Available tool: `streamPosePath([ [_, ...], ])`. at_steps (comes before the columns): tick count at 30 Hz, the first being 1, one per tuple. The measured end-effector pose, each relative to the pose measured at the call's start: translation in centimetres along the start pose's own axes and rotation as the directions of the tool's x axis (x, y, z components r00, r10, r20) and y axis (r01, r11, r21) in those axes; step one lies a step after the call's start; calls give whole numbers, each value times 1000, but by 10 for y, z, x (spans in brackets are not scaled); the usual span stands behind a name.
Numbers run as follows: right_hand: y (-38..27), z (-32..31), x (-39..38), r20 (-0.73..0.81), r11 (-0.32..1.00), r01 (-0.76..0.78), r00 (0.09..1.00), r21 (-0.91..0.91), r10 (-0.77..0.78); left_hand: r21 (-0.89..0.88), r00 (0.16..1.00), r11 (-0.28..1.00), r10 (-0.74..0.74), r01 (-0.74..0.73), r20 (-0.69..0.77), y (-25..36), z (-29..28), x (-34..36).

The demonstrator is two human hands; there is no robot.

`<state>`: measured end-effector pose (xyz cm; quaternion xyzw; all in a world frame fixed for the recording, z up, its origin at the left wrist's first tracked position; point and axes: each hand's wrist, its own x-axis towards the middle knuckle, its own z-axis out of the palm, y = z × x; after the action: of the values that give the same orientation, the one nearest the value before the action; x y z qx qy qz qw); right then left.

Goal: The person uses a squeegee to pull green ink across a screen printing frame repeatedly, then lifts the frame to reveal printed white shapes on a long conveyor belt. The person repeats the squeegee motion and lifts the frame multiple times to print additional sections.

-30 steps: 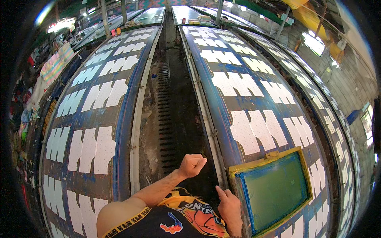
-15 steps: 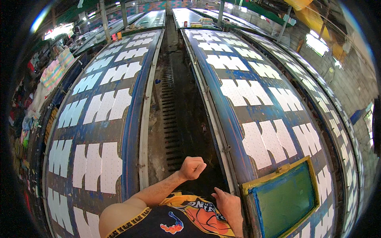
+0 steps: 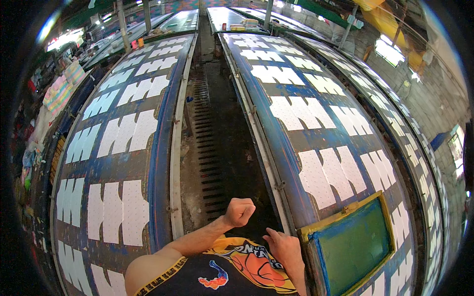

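Observation:
My left hand [image 3: 240, 212] is closed in a fist in front of my body, above the dark aisle between two long tables. Nothing shows sticking out of it. My right hand [image 3: 284, 248] hangs lower and to the right, with a finger and the thumb side partly stretched out and no object visible in it. Nearest to it is a screen-printing frame [image 3: 351, 246] with a yellow-edged rim and green mesh, lying on the right table [image 3: 289, 165]. White cut fabric pieces [image 3: 332, 176] lie flat in rows beyond the frame.
The left table [image 3: 159, 197] bears more rows of white and bluish fabric pieces [image 3: 118, 212]. Metal rails [image 3: 176, 197] edge both tables. Dark slots [image 3: 205, 133] run along the aisle floor. Posts [image 3: 123, 24] and further tables stand at the back.
The view has shifted slightly, so the tables sit a little further left. My hands keep nearly the same pose, and the frame stays on the right table.

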<state>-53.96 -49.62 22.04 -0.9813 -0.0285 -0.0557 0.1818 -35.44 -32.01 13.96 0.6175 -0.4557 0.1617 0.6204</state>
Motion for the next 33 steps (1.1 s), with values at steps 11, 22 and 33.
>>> streamPosePath([
  [11, 6, 4, -16, 32, 1000, -24, 999, 9, 23, -65, 1000, 998, 23, -22, 9, 5, 18, 3],
  [22, 5, 1, -20, 51, 995, -90, 994, -38, 92, -121, 999, 993, 8, -3, 38, 11, 22, -5],
  [33, -26, 27, -4, 139, 997, -38, 990, 64, 29, -96, 997, 995, 9, -2, 74, 7, -13, -20],
])
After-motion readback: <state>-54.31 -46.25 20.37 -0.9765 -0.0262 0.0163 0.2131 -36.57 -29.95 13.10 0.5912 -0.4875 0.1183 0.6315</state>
